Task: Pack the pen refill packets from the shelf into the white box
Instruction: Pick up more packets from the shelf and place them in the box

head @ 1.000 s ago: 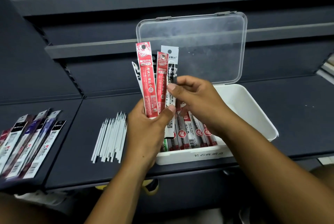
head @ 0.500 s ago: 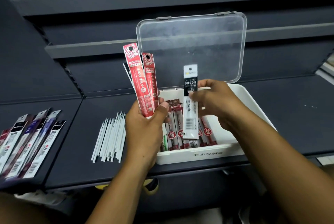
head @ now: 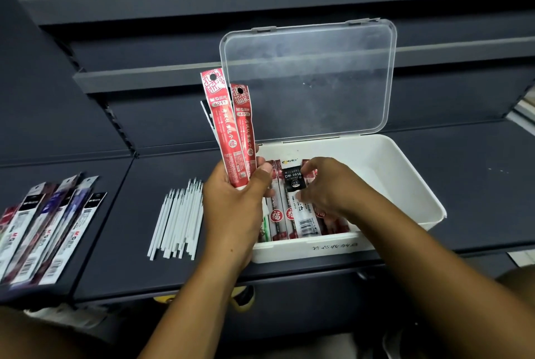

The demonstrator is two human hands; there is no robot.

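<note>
My left hand grips a small upright bunch of pen refill packets, two red ones in front and a pale one behind, just left of the white box. Its clear lid stands open at the back. My right hand is down inside the box, pinching a black-and-white refill packet that lies on several red packets packed along the box's left side. The box's right half shows bare white floor.
A row of loose white refill tubes lies on the dark shelf left of the box. More refill packets are fanned out at the far left. Dark shelf rails rise behind.
My right hand has drawn the black-and-white packet out of the bunch, carried it right and lowered it flat into the box. My left hand has stayed up, shifting slightly left.
</note>
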